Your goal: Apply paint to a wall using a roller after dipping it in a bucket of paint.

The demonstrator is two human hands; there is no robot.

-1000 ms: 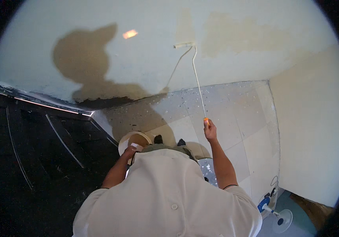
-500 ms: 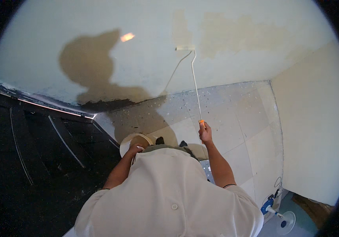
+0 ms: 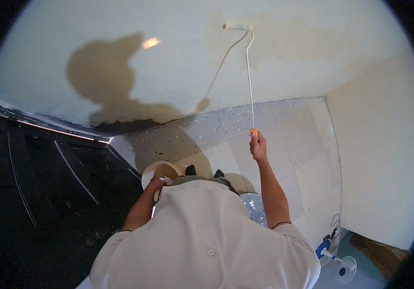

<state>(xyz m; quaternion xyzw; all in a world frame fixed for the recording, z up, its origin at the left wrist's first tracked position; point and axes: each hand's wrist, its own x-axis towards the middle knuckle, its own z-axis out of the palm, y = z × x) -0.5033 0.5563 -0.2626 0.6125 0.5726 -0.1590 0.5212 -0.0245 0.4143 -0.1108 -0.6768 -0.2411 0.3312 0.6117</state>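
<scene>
Closed round the orange handle of a paint roller (image 3: 238, 27) is my right hand (image 3: 258, 147). Its long, thin metal rod runs up to a pale sleeve on the wall (image 3: 178, 53), at the upper left part of a beige damp-looking patch (image 3: 293, 43). Low at my left side, my left hand (image 3: 157, 182) is closed at the near rim of a pale round bucket (image 3: 145, 174), with a bit of white showing by the fingers. Part of the bucket is hidden by my hand and shirt; its inside looks tan.
Dark panels (image 3: 33, 178) with light strips fill the left side. Paint specks dot the tiled floor (image 3: 265, 113) along the wall. A cream side wall (image 3: 380, 149) rises at right. A blue-and-white stand-like object (image 3: 323, 248) with a cable is at lower right.
My right hand has moved the roller up the wall and slightly right, onto the beige patch. The patch now reaches lower on its left side. My left hand remains at the bucket.
</scene>
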